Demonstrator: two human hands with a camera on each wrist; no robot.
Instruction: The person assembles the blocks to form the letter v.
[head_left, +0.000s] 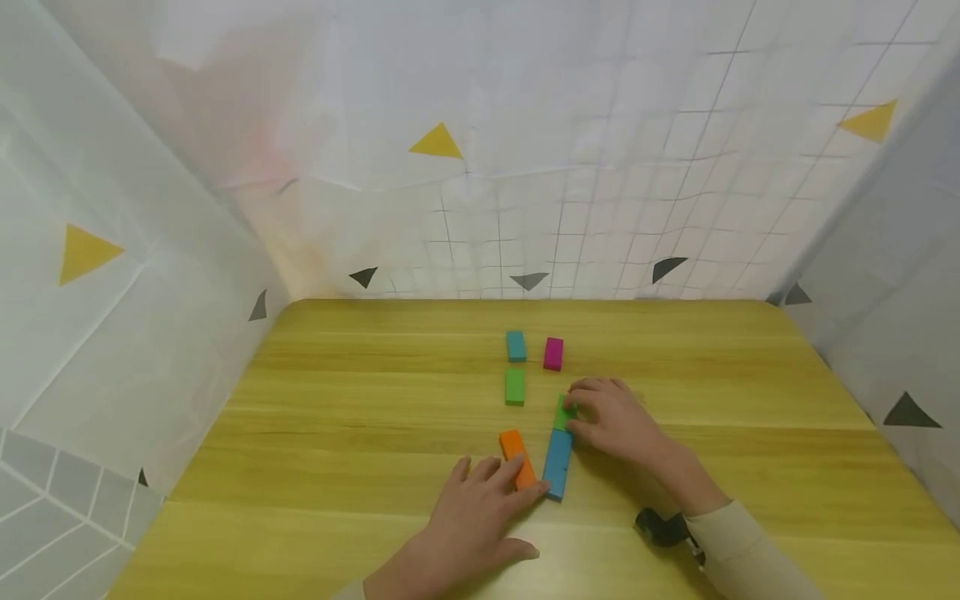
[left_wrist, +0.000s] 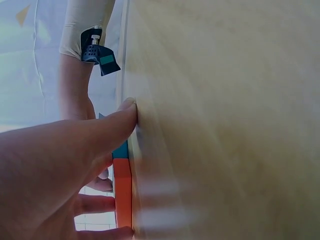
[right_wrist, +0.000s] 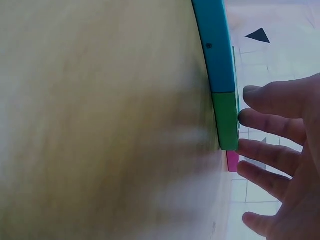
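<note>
My left hand (head_left: 474,515) lies palm down with fingers extended. One of its fingertips touches the orange block (head_left: 512,443), and the index fingertip reaches the near end of the long blue block (head_left: 557,462). Joined end to end with that blue block is a green block (head_left: 562,412), both flat on the table. Over the green block is my right hand (head_left: 617,419), thumb and fingertips at its upper face. The right wrist view shows those fingers spread and fairly straight beside the green block (right_wrist: 226,120). In the left wrist view the orange block (left_wrist: 123,192) stands beyond the thumb.
Farther back on the wooden table (head_left: 360,400) lie a second green block (head_left: 514,387), a small teal block (head_left: 516,346) and a magenta block (head_left: 553,353). White patterned sheets (head_left: 525,208) enclose the back and sides. A black device (head_left: 662,527) is on the right wrist.
</note>
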